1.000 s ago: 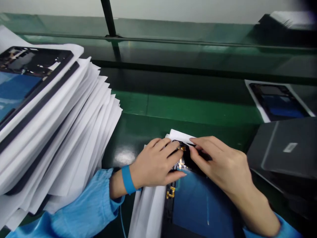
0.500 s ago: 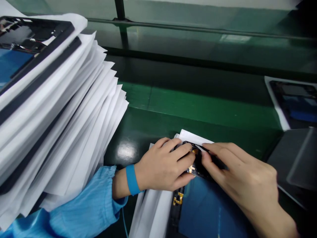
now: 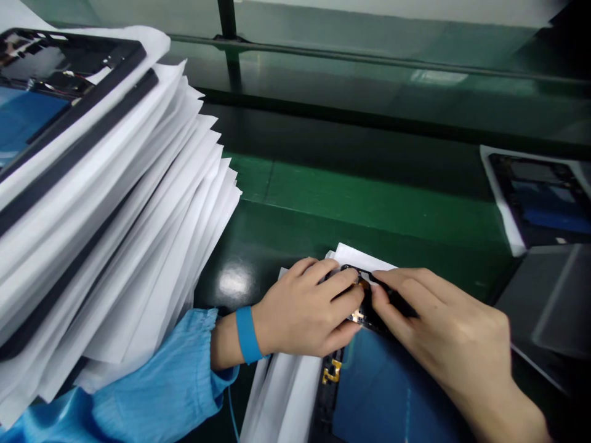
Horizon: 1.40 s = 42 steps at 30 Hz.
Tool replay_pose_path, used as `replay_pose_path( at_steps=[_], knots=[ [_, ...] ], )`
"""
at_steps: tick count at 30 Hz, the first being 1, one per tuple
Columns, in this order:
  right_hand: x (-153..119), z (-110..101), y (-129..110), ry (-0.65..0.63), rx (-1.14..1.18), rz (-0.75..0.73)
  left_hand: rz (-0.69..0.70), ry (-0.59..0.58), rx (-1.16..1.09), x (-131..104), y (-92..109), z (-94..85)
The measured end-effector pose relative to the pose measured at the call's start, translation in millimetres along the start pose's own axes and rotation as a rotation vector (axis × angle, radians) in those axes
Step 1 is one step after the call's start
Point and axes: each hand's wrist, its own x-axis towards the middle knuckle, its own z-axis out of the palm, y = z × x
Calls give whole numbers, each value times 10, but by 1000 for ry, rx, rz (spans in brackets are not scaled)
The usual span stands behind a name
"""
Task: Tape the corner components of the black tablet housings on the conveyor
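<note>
A black device frame with a large blue panel (image 3: 383,387) and gold flex pieces lies at the lower centre, on white sheets. My left hand (image 3: 309,307), with a blue band at the wrist, rests over its upper left part, fingers bent and slightly apart, fingertips on the black frame. From the right, my right hand (image 3: 447,326) pinches a small white strip (image 3: 367,278) between thumb and index finger at the frame's top edge. The strip's lower end and the parts beneath the fingers are hidden.
A tall stack of white sheets with black frames between them (image 3: 138,184) leans at the left, an open device (image 3: 41,92) on top. Another open device (image 3: 549,197) lies at the right on white sheeting, near a grey translucent sheet (image 3: 549,295). A rail crosses the back.
My right hand has shifted slightly left with the white strip. My left hand has stayed almost still. The view has turned slightly, bringing more of the right-hand device into sight.
</note>
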Motion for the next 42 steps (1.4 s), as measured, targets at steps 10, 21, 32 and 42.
replay_pose_path(
  at_steps=[10,21,32,42],
  knots=[
    [-5,3,-39,-6,-30,-40,16,13,4,-26,0,19],
    [25,-57,-59,-143,-83,-204,6,21,8,-36,4,44],
    [-217,-298,-262,-158,6,-105,12,70,9,-2,-57,-41],
    [-1570,-825,536,212,-682,292,61,54,52,58,-63,-82]
  ],
)
